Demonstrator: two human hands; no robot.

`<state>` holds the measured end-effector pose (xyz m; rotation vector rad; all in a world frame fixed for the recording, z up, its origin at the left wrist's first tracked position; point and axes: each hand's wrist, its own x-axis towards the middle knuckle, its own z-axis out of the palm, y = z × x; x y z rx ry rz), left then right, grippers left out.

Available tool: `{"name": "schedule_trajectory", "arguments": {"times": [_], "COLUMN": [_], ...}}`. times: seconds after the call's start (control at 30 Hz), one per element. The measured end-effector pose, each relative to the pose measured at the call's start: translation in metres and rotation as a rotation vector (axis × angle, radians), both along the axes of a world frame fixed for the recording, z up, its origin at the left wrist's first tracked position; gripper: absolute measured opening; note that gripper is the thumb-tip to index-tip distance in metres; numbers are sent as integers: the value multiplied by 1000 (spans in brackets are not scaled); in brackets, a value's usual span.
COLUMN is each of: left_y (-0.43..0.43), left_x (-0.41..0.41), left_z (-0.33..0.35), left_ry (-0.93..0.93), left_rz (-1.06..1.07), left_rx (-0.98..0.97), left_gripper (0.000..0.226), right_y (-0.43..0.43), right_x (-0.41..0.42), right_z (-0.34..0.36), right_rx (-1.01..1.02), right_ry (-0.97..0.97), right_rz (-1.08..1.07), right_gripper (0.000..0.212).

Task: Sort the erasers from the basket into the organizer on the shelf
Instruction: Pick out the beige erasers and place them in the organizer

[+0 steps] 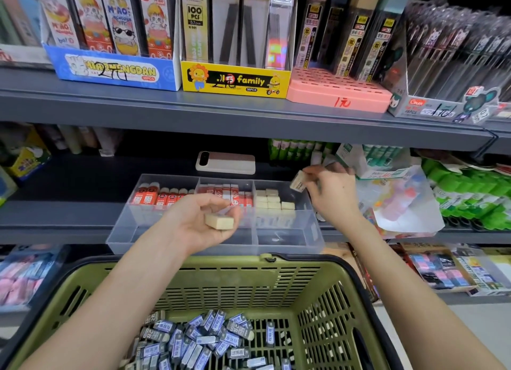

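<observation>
A clear plastic organizer (312, 232) stands on the shelf, with red-sleeved erasers in its left and middle back compartments and cream erasers (272, 200) in the right back one. My left hand (193, 220) is palm up over the organizer's front and holds a cream eraser (219, 222) in its curled fingers. Above the organizer's right edge, my right hand (329, 192) pinches another cream eraser (298, 181). Below, a green basket (340, 308) holds several blue-sleeved erasers (204, 339).
A white and pink phone-like device (225, 162) lies on the shelf behind the organizer. A clear bag of small colourful items (401, 200) and green glue sticks (470, 192) sit to the right. The upper shelf (193, 109) carries boxes of pencil leads.
</observation>
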<state>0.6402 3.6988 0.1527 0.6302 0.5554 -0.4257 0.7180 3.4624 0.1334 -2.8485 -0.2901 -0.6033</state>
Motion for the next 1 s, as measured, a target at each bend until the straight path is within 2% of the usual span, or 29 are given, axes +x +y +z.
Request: {"name": "schedule_trajectory", "arguments": {"times": [0.1,0.23,0.3,0.4,0.5,0.57,0.67,0.73,0.77,0.83,0.93,1.0], "left_y": [3,4,0,-5,-9,-12,-18,-22,-24,-28,-35,-41], "left_x": [-2,-2,-1,-1,0,1,3,4,4,7,10,12], "left_z": [2,1,0,-4,-10,-11,-12,-12,-12,-12,-13,-13], "left_ry": [-3,-24,-47,-126,-209,-229,-278,-320,-334,-351,-385,-412], "left_rz": [-14,-39,-54,-91,-125,-103,-63,-48,-39,-16,19,37], "left_rx": [2,36,53,106,260,332,379,396,400,407,387,379], "left_gripper": [28,50,45,42,44,38,31,29,29,28,27,27], "right_y": [1,8,12,14,13,11,12,12,12,13,18,25], "right_x": [10,12,13,14,16,17,12,5,1,-8,-29,-41], "right_z": [-11,-17,-20,-20,-17,-15,-16,-14,-12,-5,8,10], "right_rx": [-132,-277,-323,-324,-276,-249,-244,-256,-223,-19,346,447], "right_ry": [24,63,109,224,340,382,357,245,181,121,266,335], "right_rz": [60,154,202,193,197,210,186,169,168,205,350,377], "right_gripper": [28,26,29,32,31,32,36,37,35,29,30,21]}}
